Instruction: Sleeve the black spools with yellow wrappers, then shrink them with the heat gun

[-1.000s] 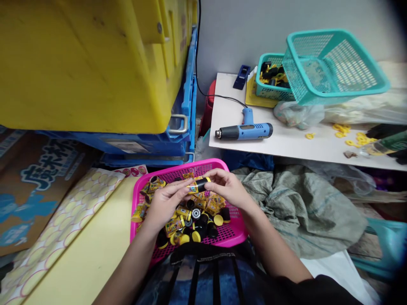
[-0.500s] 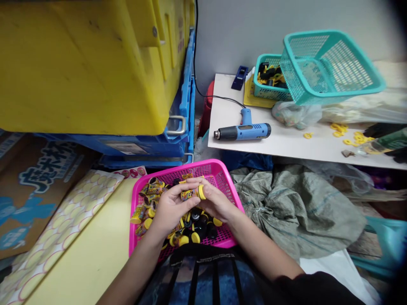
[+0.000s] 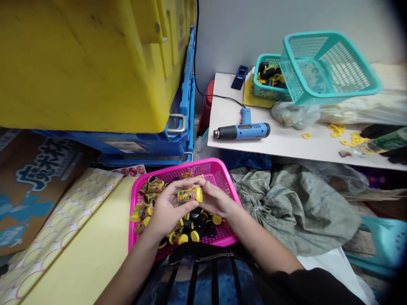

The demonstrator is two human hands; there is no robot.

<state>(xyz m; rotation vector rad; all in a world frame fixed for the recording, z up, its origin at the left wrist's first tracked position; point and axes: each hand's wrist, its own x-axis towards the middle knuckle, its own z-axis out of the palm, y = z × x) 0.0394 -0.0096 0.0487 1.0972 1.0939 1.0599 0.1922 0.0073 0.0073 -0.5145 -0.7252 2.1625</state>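
Head view: a person's two bare hands meet above a pink basket (image 3: pixel 178 166), heads bent to a small yellow canister (image 3: pixel 188 196).

Left hand (image 3: pixel 168 209): grip closed and firm, fingers curled over the canister from the left, holding it.

Right hand (image 3: pixel 216 200): grip also closed on the canister, fingers cupped around its capped end from the right.

Canister: yellow label, yellow cap at its right end, lying level between both palms, held just above the basket.

Basket: heaped with loose canisters (image 3: pixel 153 187), black caps (image 3: pixel 200 226) and yellow caps (image 3: pixel 194 236).

Worktop (image 3: pixel 286 146): beyond the basket, bearing a blue heat gun (image 3: pixel 242 131), yellow rings (image 3: pixel 353 140) and a teal basket (image 3: pixel 327 67) tilted against a smaller teal basket (image 3: pixel 262 87) of black and yellow parts.

Alongside: a yellow crate (image 3: pixel 79 63) on a blue crate (image 3: pixel 181 127) to the left; a grey sack (image 3: pixel 295 207) to the right.
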